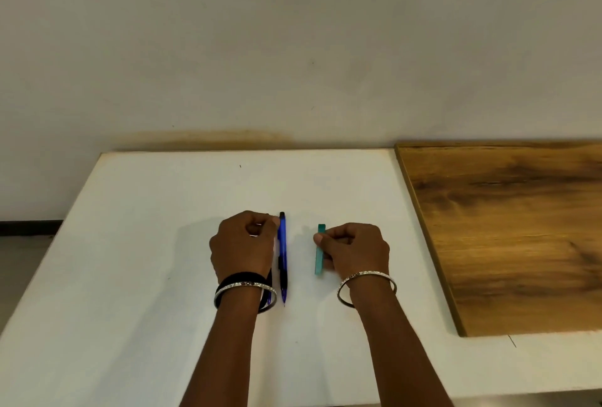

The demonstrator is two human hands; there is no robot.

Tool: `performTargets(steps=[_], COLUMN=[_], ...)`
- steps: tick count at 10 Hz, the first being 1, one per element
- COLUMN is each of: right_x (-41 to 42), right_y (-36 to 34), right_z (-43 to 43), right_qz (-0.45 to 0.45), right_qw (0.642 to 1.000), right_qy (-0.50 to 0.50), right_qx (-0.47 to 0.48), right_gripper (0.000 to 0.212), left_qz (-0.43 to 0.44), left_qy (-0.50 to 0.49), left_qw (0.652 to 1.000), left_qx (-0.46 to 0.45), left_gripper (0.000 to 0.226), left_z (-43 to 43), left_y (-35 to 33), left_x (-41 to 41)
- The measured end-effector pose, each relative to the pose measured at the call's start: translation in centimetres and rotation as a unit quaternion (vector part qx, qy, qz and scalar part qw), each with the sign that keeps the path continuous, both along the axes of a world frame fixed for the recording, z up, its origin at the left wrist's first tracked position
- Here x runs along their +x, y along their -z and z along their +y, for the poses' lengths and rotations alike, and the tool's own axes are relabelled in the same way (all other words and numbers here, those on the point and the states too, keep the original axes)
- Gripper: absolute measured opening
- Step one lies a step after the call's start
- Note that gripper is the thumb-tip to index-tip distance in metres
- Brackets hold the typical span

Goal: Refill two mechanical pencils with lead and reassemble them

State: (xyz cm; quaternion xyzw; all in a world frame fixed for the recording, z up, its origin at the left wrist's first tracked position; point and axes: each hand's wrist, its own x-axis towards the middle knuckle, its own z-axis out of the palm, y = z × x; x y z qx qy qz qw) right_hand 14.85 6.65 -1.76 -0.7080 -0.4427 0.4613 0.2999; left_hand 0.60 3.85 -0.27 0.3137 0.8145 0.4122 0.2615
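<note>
Head view: both forearms reaching forward over a white counter [163, 243], a wooden board [505, 227] lying on its right part.
Left hand [242, 245]: curled into a loose fist, knuckles up, thumb tip touching the upper barrel of the blue pencil [282, 256]; whether anything sits inside the fist cannot be told.
Blue pencil: flat on the counter just right of the left hand, black cap end pointing away, tip pointing toward the person.
Second pencil [269, 295]: only a blue tip showing under the left wrist, the rest hidden by the hand.
Right hand [353, 248]: fingers curled, thumb [321, 238] pressed on the left face of the green lead case [320, 251], fingers behind it, pinching it.
Green lead case: slim, standing on its long edge on the counter, parallel to the blue pencil and apart from it.
Wrists: silver bangle [244, 289] and black band [241, 278] on the left, silver bangle on the right.
</note>
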Motion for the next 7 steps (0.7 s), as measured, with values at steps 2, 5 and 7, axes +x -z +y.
performTargets(steps=[2, 5, 7], right_x=[-1.6, -2.2, -1.9], right_y=[0.5, 0.8, 0.5], right_z=[-0.4, -0.1, -0.3], right_qz=[-0.100, -0.167, -0.121], right_qw=[0.994, 0.985, 0.992], right_qy=[-0.040, -0.033, -0.011], right_qx=[0.030, 0.041, 0.030], right_gripper=[0.020, 0.021, 0.024], left_qz=[0.004, 0.009, 0.010], left_qy=[0.031, 0.061, 0.055], left_qw=[0.999, 0.998, 0.998], left_qx=[-0.015, -0.017, -0.014], left_gripper=[0.004, 0.003, 0.004], left_z=[-0.1, 0.0, -0.5], left_y=[0.5, 0.9, 0.6], left_x=[-0.6, -1.4, -1.7])
